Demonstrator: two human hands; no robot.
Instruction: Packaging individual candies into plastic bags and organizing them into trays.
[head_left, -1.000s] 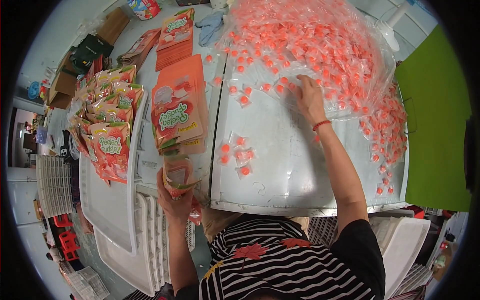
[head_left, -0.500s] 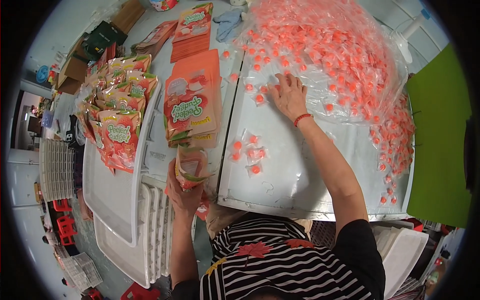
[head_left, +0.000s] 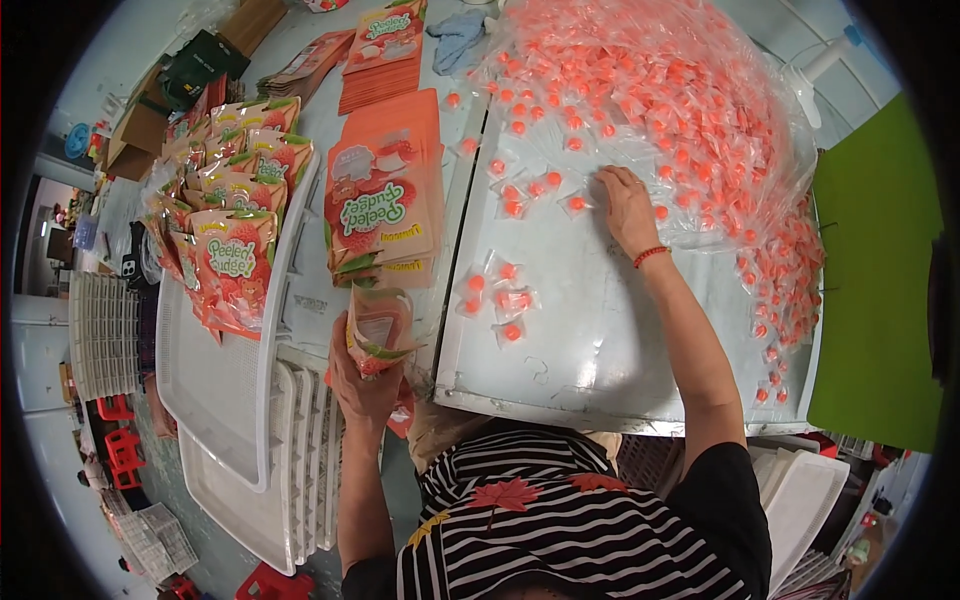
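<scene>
My left hand [head_left: 368, 385] is closed round an upright pouch [head_left: 384, 335], its mouth gaping upward. My right hand [head_left: 632, 215] is over the metal table, fingers stretched forward and slightly bent, nothing visible in them. Just left of its fingertips lies a wrapped red candy [head_left: 577, 203]. A loose group of such candies [head_left: 513, 208] sits further left, and another small cluster [head_left: 514, 301] lies nearer to me. Beyond the right hand spreads a big heap of wrapped candies [head_left: 690, 110] on clear plastic sheeting. Flat pouches [head_left: 385, 200] are stacked beyond my left hand.
Filled pouches [head_left: 235, 262] stand in a white tray [head_left: 215, 375] on the left, above more stacked trays [head_left: 235, 500]. More pouch stacks [head_left: 380, 75] and a blue cloth [head_left: 458, 42] lie at the back. A green panel [head_left: 880, 280] borders the table's right side.
My right hand has moved right, leaving a few candies uncovered where it was. My left hand still holds the pouch in about the same place. The whole view has shifted slightly.
</scene>
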